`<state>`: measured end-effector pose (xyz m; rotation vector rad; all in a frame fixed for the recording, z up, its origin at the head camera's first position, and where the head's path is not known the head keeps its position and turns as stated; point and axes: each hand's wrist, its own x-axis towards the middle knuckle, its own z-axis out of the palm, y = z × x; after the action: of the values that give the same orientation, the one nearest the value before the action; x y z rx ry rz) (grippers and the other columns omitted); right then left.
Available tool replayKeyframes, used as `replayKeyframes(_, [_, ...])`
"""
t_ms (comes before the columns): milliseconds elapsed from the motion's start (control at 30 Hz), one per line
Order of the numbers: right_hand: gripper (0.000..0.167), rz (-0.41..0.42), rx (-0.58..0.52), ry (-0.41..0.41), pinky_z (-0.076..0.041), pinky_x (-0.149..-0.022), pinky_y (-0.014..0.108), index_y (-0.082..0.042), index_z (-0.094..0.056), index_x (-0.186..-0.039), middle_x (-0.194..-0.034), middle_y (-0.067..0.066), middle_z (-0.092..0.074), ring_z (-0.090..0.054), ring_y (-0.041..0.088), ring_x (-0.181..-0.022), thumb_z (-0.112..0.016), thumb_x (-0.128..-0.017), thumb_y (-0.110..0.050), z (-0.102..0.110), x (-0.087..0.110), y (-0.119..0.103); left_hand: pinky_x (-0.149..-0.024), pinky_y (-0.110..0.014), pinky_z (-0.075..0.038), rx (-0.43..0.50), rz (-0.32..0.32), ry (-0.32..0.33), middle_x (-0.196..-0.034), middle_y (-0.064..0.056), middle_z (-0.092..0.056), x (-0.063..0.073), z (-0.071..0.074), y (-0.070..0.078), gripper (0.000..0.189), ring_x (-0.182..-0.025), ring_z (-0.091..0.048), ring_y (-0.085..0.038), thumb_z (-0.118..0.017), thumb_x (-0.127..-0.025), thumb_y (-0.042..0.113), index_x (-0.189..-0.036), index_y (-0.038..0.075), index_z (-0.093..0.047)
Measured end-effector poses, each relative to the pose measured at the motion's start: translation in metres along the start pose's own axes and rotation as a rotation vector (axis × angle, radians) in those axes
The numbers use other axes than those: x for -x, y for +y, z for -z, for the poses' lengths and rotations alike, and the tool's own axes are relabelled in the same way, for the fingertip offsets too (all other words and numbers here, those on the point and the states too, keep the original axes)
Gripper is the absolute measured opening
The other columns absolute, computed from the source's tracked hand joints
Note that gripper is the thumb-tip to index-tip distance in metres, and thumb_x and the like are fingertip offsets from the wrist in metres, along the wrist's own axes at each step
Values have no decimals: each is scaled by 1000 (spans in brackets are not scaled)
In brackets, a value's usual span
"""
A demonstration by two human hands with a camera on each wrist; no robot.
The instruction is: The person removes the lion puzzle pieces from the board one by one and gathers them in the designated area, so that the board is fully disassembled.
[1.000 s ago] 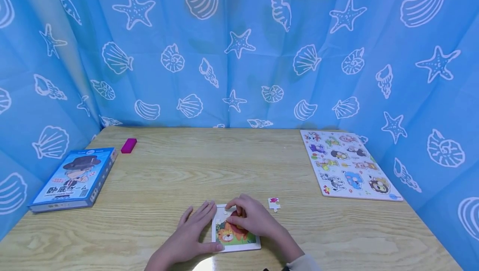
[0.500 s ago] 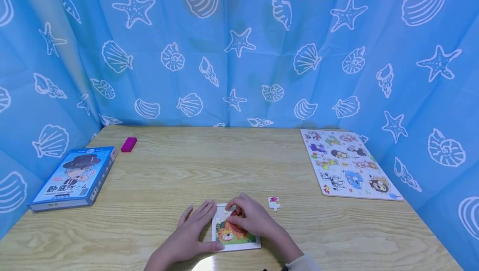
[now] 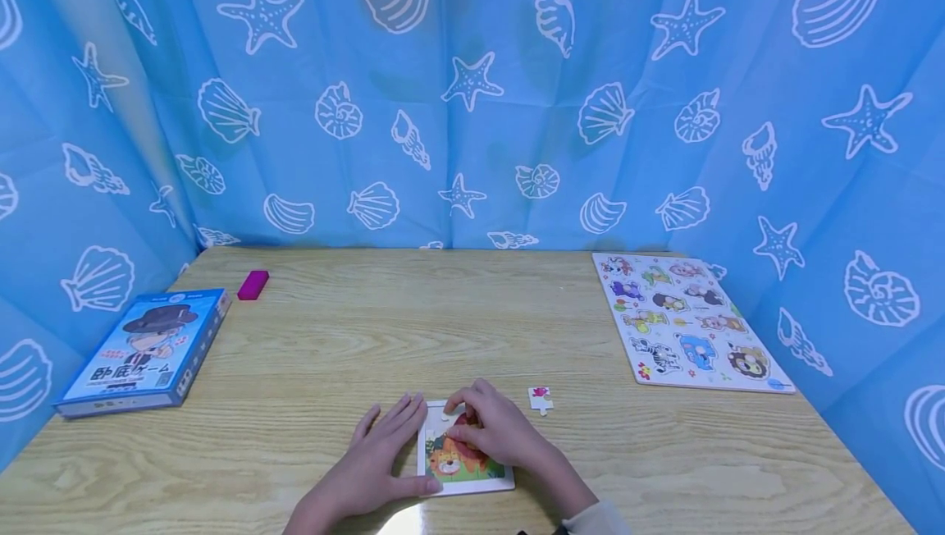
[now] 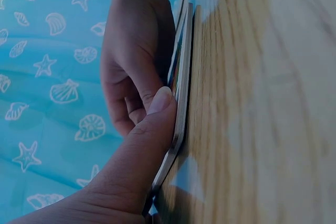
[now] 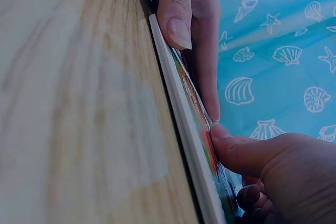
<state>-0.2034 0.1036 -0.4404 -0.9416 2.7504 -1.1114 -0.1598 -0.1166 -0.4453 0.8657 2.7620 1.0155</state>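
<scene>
Hands unmoved, fitting seems paused. The left hand (image 3: 376, 459) rests straight-fingered on the flat, white-framed lion jigsaw (image 3: 465, 469); whether the right hand (image 3: 500, 434) above pinches anything, I can't tell.

Blue curtain (image 3: 502, 141), white shell and starfish print, beyond far edge of wood-grain desk (image 3: 369, 313); glare (image 3: 402, 520) at near edge.

On my head feed the light is bright and fairly even, with white glare on the table (image 3: 354, 338) just below the left thumb (image 3: 417, 486) and soft shadow between that thumb and the left fingers (image 3: 399, 424). Both wrist feeds reach me dimmer, fingers shaded, pale hazy patches washing the table beside them.
</scene>
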Motion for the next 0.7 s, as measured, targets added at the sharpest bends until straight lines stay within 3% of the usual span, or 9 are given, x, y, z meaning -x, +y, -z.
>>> replayKeyframes(200, [19,-12,-17,7,-39,-63,23,-13,-62,-101,-87,-1,-43,-43,12,-74,-71,-87,-22,0,1,-2,-106,-62,0,-1,-4,2,-150,-21,-27,0,0,0,94,-139,-18,-37,-65,-81,57,-143,-6,-33])
replayKeyframes(467, [17,-48,-22,20,-44,-83,37,-15,-64,-100,-107,4,-44,-47,20,-97,-72,-86,-19,-1,1,-2,-106,-63,-1,-12,-14,4,-150,-21,-27,-1,-1,-1,94,-139,-18,-37,-65,-81,57,-143,-6,-33])
replayKeyframes(700, [17,-37,-37,28,-45,-82,37,-16,-64,-99,-107,4,-47,-48,21,-98,-73,-85,-20,-2,1,-1,-106,-62,-1,-20,-8,4,-150,-20,-27,-1,-1,0,94,-139,-19,-37,-65,-81,58,-143,-6,-33])
